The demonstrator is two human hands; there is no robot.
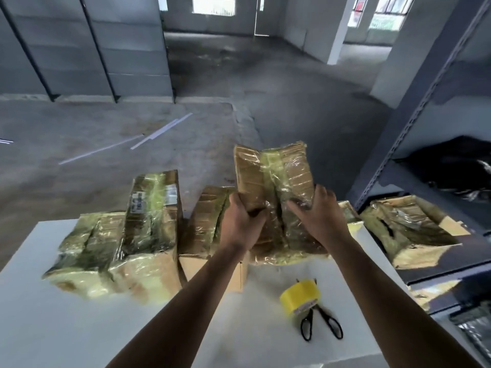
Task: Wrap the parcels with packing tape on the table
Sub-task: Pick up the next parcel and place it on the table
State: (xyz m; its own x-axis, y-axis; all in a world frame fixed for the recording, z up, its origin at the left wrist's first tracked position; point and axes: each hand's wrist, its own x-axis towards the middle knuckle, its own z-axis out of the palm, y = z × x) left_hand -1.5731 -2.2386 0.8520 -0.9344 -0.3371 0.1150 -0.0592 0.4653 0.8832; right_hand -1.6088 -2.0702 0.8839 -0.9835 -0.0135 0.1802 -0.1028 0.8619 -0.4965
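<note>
I hold a crumpled cardboard parcel [276,179] wrapped in yellowish tape, tilted up over the far edge of the white table [53,328]. My left hand [240,221] grips its lower left part and my right hand [318,216] grips its lower right side. A roll of yellow packing tape [299,296] lies on the table near my right forearm, on top of black-handled scissors [321,325]. Several other taped parcels [119,243] lie on the table's left half. One plain cardboard box [212,266] sits partly hidden under my left arm.
A grey metal shelf rack [414,123] stands at the right, with a torn taped box [409,229] on its shelf and dark bags above. Beyond the table lies bare concrete floor with white strips [159,134]. Grey panels line the back left.
</note>
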